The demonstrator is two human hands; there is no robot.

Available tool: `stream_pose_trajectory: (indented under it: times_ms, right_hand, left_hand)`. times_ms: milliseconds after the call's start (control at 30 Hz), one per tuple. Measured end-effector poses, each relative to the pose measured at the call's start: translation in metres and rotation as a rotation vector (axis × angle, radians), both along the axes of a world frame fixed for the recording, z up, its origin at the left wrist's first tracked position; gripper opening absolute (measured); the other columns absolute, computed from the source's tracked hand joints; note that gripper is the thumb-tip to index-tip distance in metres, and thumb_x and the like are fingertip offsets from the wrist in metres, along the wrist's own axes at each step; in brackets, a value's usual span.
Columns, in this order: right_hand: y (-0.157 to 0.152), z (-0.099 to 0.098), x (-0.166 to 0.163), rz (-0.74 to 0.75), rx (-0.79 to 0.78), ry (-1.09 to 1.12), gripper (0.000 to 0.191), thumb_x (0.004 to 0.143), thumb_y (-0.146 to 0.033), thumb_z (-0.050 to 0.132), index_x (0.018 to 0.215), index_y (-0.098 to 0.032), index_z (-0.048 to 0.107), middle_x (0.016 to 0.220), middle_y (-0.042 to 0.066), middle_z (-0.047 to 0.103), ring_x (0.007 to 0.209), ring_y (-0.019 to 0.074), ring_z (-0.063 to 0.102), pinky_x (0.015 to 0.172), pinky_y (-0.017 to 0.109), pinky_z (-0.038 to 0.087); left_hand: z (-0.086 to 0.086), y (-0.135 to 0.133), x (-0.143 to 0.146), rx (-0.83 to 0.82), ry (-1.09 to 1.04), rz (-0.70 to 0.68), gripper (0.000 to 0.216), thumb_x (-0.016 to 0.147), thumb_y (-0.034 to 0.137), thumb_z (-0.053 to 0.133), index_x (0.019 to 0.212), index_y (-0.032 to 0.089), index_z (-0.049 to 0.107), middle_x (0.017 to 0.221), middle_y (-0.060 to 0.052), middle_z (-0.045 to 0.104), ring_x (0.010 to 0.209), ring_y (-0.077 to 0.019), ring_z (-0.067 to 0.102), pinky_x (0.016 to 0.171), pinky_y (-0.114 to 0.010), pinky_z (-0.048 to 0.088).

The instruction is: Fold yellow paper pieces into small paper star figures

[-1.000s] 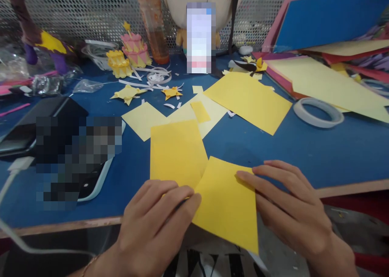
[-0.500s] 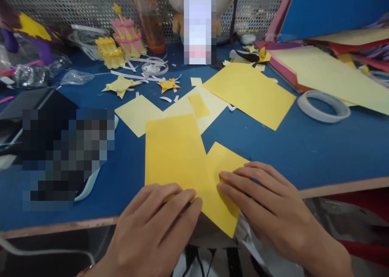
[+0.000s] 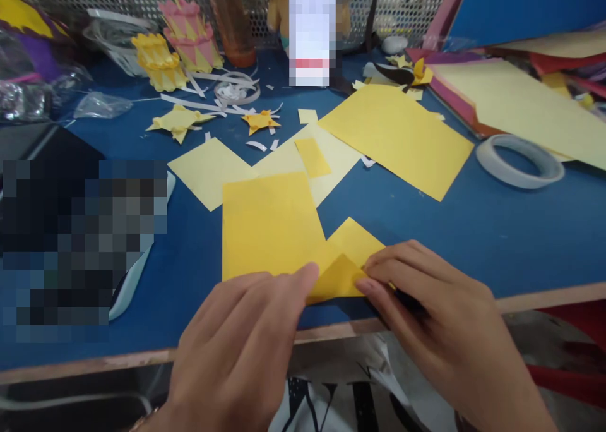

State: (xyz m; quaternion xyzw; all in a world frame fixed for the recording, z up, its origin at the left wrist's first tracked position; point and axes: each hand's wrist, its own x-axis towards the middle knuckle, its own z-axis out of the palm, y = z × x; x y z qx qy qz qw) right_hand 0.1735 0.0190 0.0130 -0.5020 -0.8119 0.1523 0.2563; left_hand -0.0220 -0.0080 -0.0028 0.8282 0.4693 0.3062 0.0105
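Observation:
A square sheet of yellow paper (image 3: 355, 236) lies near the table's front edge, its near corner turned up in a pointed flap (image 3: 338, 280). My right hand (image 3: 430, 306) pinches the right end of this fold between thumb and fingers. At the other end, my left hand (image 3: 250, 331) has its fingers bent together on the fold, one fingertip pressing beside the flap; its other fingertips are hidden. Another yellow sheet (image 3: 267, 223) lies flat just beyond my left hand, overlapping a pale yellow sheet (image 3: 331, 182) and a small yellow strip (image 3: 312, 157).
A roll of tape (image 3: 521, 173) lies at the right. Behind are a larger yellow sheet (image 3: 398, 135), paper stars (image 3: 177, 121), small paper cakes (image 3: 189, 34) and white paper strips (image 3: 237, 91). A blurred-out dark object (image 3: 113, 249) sits at the left. The wooden table edge (image 3: 549, 298) runs along the front.
The near corner of the yellow sheet, which hung over the table edge, is now folded up and away from me. Both hands have closed in on the fold.

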Motion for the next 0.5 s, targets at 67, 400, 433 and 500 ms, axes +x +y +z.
stream_pose_trajectory:
  times_ms: [67,400,433,500]
  right_hand:
    - [0.003,0.001,-0.002,-0.038,-0.014,-0.052,0.025,0.090,-0.019,0.049,0.066,-0.017,0.057,0.068,0.002,0.059,0.062,0.0136,0.052,0.056,0.027,0.041]
    - [0.010,-0.004,-0.005,-0.126,-0.049,-0.110,0.023,0.088,-0.021,0.050,0.066,-0.019,0.053,0.062,-0.001,0.054,0.058,0.0129,0.048,0.055,0.026,0.037]
    - [0.011,-0.003,-0.005,-0.121,-0.067,-0.108,0.023,0.088,-0.021,0.050,0.066,-0.019,0.053,0.062,-0.001,0.054,0.057,0.0126,0.048,0.055,0.026,0.037]
    - [0.012,-0.002,-0.005,-0.108,-0.084,-0.104,0.024,0.089,-0.022,0.049,0.066,-0.020,0.053,0.062,-0.001,0.054,0.057,0.0124,0.050,0.054,0.026,0.038]
  left_hand:
    - [-0.003,-0.003,0.000,0.026,0.061,-0.059,0.039,0.086,0.002,0.053,0.124,0.011,0.053,0.112,-0.005,0.065,0.109,-0.0149,0.055,0.100,-0.027,0.039]
    - [-0.035,-0.004,0.009,0.163,0.060,-0.228,0.035,0.097,0.012,0.031,0.121,0.010,0.057,0.123,-0.003,0.063,0.125,-0.0178,0.049,0.110,-0.030,0.035]
    - [-0.037,-0.004,0.010,0.191,0.071,-0.218,0.033,0.096,0.014,0.035,0.120,0.011,0.058,0.123,-0.002,0.063,0.124,-0.0175,0.050,0.110,-0.030,0.035]
    - [-0.039,-0.003,0.011,0.222,0.085,-0.201,0.031,0.096,0.016,0.039,0.119,0.012,0.059,0.123,-0.002,0.063,0.122,-0.0163,0.051,0.111,-0.029,0.034]
